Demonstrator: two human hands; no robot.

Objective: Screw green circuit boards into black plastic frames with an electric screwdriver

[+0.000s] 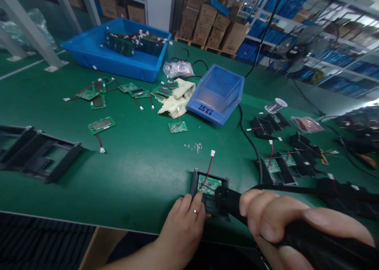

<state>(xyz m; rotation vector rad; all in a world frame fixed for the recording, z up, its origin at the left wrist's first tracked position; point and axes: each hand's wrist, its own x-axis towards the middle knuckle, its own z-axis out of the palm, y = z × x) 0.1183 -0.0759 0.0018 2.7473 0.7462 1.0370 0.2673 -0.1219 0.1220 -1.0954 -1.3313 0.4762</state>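
Near the front edge of the green table lies a black plastic housing [194, 182] with a green circuit board [211, 183] inside. A red and black wire with a white plug rises from the board. My left hand [185, 222] grips the lower left part of the housing, its fingers bent over the frame. Wrapped in my right hand [275, 216] is a black power screwdriver [232, 201], its tip end over the right side of the board. The exact contact point of the tip is hidden. Small screws [197, 147] lie loose beyond the housing.
A blue bin [219, 118] marked 25X6 and a large blue tray [118, 66] stand behind. Several wired boards [102, 124] lie at left and centre, beside a cloth [177, 100]. Black housings [38, 155] sit far left, others [275, 167] at right. A black cable [251, 143] crosses the right side.
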